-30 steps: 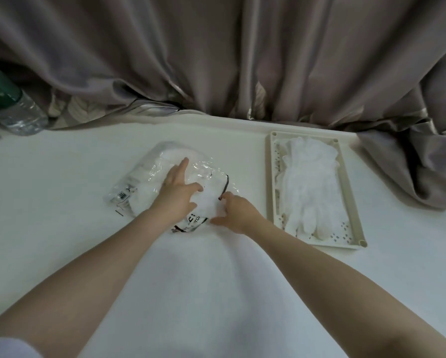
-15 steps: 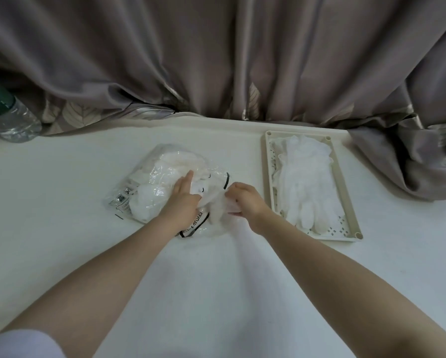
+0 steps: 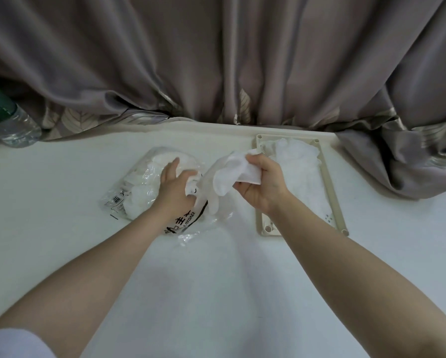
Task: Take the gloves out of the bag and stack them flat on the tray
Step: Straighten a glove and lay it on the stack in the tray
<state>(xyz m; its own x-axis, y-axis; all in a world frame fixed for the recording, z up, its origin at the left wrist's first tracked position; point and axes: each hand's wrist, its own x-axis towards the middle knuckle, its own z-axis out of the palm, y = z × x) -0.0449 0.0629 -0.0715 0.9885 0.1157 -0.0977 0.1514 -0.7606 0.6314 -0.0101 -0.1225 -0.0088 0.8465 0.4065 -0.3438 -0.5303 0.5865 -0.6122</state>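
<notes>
Fingers of my right hand (image 3: 262, 186) curl around a soft white glove (image 3: 232, 175), lifted between the crinkly clear bag (image 3: 149, 192) and the beige tray (image 3: 331, 192). My left hand (image 3: 175, 184) presses the bag against the worktop (image 3: 48, 202), fingers loosely spread. More gloves (image 3: 302, 169) lie in the tray.
</notes>
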